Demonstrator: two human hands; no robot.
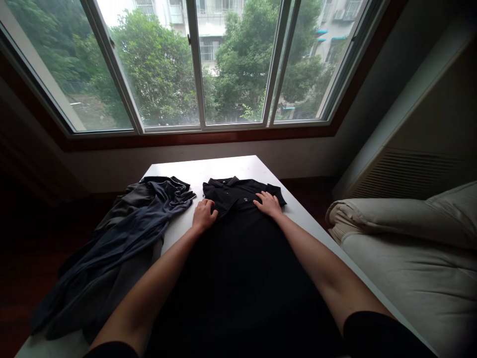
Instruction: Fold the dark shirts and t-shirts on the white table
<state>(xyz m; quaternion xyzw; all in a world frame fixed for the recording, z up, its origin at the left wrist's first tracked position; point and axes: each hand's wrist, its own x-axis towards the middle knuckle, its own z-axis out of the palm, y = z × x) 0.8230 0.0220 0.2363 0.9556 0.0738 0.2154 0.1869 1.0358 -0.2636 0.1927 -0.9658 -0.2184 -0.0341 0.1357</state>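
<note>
**The black shirt (238, 258) lies lengthwise, collar at 12, hem at 6**

At 9 o'clock a heap of grey clothes (122, 238) sits on the table (231, 166). Your left hand (204, 215) is curled closed on the shirt's folded sleeve edge. Your right hand (267, 204) rests flat and spread wide on the other shoulder, slightly nearer the collar.

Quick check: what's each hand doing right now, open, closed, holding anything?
Left hand: fingers curled, closed on the sleeve edge of the black polo shirt.
Right hand: open, palm flat on the shirt's chest.
</note>
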